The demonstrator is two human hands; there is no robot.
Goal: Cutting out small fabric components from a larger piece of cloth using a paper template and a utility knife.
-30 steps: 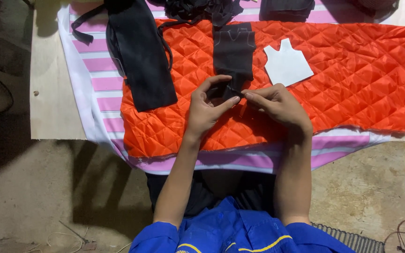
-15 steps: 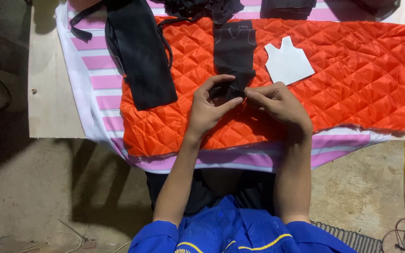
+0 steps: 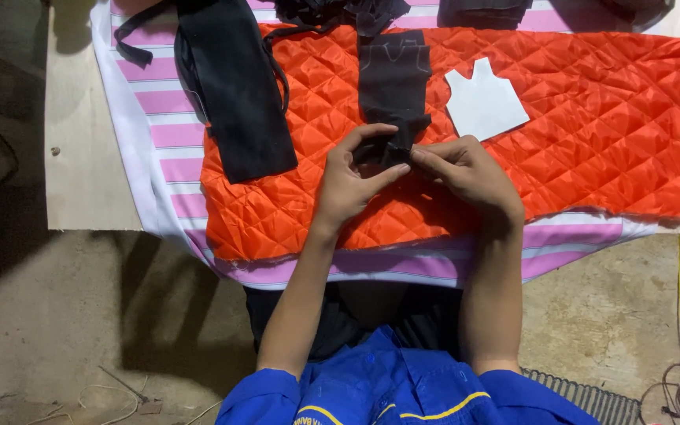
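A small black rectangular fabric piece lies on a bright orange quilted fabric sheet, its long axis running from the far edge of the worktop toward the person; chalk outlines show faintly on its far half. Its near end is bunched up between both hands. The left hand has the thumb and curled fingers closed narrowly on that end, and the right hand pinches the same end from the other side, fingertips meeting the left thumb just above the orange sheet.

Just right of the black piece, a white paper pattern shaped like a small sleeveless vest lies flat on the orange sheet, its neck end pointing to the far edge and tilted a little to the left. It carries no print that can be made out.

A larger black cloth panel with trailing straps lies at the left end of the orange sheet, its long axis also running far to near, partly over a pink-and-white striped cloth that underlies everything. More dark fabric scraps sit bunched at the far edge. The bare pale wooden worktop shows at its left edge. No containers are in view
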